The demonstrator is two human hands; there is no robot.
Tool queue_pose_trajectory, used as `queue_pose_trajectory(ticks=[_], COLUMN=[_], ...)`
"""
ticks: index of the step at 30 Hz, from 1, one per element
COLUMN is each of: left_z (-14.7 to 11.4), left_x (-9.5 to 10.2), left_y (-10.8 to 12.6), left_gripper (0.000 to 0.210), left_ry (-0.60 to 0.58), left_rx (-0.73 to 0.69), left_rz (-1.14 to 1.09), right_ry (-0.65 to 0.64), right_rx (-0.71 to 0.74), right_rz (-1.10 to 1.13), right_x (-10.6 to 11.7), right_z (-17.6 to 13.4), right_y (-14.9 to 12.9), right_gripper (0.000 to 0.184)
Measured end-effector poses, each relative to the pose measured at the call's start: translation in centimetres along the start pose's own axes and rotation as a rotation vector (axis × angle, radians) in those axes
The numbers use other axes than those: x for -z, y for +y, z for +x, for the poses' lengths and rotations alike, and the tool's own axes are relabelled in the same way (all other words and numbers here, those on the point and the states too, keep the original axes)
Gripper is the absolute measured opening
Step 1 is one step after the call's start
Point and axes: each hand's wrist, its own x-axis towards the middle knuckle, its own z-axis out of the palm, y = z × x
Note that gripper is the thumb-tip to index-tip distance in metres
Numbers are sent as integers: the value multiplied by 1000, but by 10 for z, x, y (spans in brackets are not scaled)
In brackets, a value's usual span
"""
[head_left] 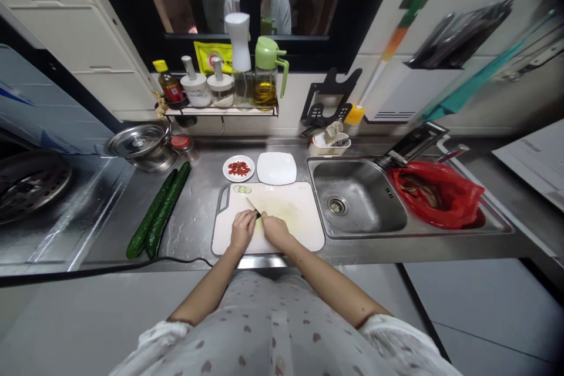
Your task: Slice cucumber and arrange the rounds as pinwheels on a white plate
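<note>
My right hand [275, 230] is closed around a small knife [251, 204], its pale blade pointing up and to the left. Beside it, my left hand [244, 229] has its fingers curled together near the knife; whatever they hold is hidden. A small dark patch shows between the two hands, too little to name. Both hands are over a white cutting board [304, 217] with a grey edge. Several thin cucumber slices [242, 189] lie at the board's top left. Behind the board stand a plate of chopped red pieces [239, 168] and a white square plate [277, 168].
Two long cucumbers [167, 211] lie on the steel counter at left, near a lidded pot [143, 144] and a red-capped jar [183, 145]. At right is a sink [356, 226] with a red plastic bag [440, 200]. A condiment rack [220, 111] hangs behind. A black cable [176, 259] crosses the front edge.
</note>
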Motion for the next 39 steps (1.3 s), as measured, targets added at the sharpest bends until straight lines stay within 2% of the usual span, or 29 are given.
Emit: queue_pose_trajectory(ticks=[7, 20, 34, 39], left_z=[1, 1, 2, 3], left_x=[1, 0, 2, 3], left_y=[2, 4, 6, 8], left_gripper=[22, 23, 22, 22], left_ry=[9, 28, 30, 31], left_rx=[11, 15, 8, 2], left_rz=[6, 4, -7, -6], right_ry=[29, -56, 23, 36], right_rx=[0, -60, -21, -27], right_rz=[-2, -67, -21, -13], right_x=[3, -5, 2, 3], right_z=[3, -27, 5, 7], right_y=[-4, 12, -5, -7], right_gripper=[37, 37, 35, 35])
